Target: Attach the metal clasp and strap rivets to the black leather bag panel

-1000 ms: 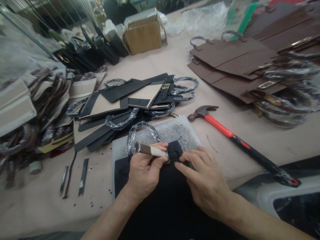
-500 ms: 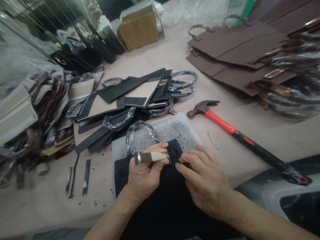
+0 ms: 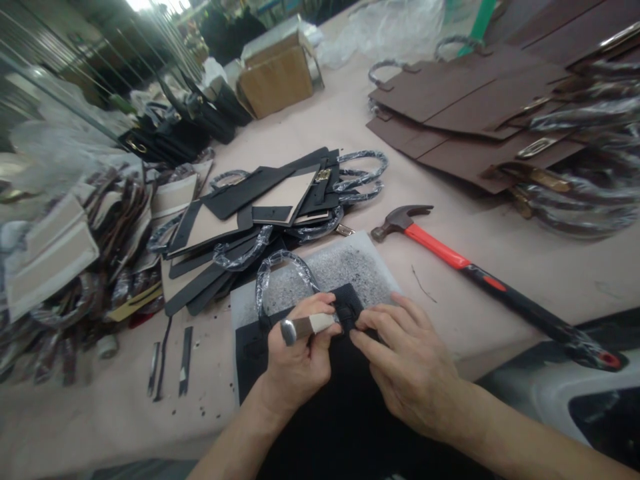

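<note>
My left hand [image 3: 300,353] is closed around a metal punch [image 3: 303,327] with a pale wrapped band. Its lower end meets the strap tab of a black bag panel [image 3: 350,297]; the very tip is hidden. Close by on the right, my right hand [image 3: 405,353] pinches the panel at the tab with thumb and fingers. Under the panel lies a pale, pitted board [image 3: 345,267]. A plastic-wrapped handle [image 3: 285,257] loops up from the panel behind my left hand. The claw hammer [image 3: 440,250], with its red and black grip, rests to the right of the board.
Black bag panels [image 3: 240,200] are piled behind the board. Brown bag panels [image 3: 465,100] are stacked at the back right, wrapped strap pieces [image 3: 60,260] at the left. Thin tools [image 3: 185,360] lie left of the board. A cardboard box [image 3: 275,77] stands at the back.
The camera view has shifted slightly. The punch appears a little more foreshortened, its upper end nearer to me. Both hands keep their hold at the tab.
</note>
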Demonstrator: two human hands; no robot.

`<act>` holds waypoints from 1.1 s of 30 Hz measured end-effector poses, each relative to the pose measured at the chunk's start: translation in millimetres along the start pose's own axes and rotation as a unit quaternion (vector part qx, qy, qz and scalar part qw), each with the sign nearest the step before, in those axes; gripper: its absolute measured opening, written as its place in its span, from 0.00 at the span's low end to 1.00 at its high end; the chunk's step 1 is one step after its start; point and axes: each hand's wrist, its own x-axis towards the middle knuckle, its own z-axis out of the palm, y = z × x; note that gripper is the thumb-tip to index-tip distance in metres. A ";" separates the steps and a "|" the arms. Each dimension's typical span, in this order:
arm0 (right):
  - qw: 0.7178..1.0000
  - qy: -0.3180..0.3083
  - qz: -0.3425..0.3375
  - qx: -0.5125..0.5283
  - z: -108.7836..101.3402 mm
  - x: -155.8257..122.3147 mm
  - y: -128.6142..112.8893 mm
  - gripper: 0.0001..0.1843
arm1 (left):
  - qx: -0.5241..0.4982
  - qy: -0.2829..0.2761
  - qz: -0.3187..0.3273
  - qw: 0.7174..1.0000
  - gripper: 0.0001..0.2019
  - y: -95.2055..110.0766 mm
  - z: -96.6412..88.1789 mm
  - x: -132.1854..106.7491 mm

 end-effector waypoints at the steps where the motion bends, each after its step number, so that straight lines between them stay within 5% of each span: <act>1: 1.000 0.001 0.000 -0.001 -0.1 -0.1 0.0 0.15 | 0.006 0.005 -0.001 1.000 0.12 0.8 0.9 -2.0; 28: 1.000 0.005 0.010 0.004 2.8 -1.1 -2.1 0.15 | 0.024 0.019 -0.061 0.998 0.07 6.8 2.8 0.0; 33: 0.994 0.029 0.051 0.089 -20.9 11.0 2.1 0.15 | 0.008 0.001 -0.052 0.999 0.06 6.2 0.1 7.2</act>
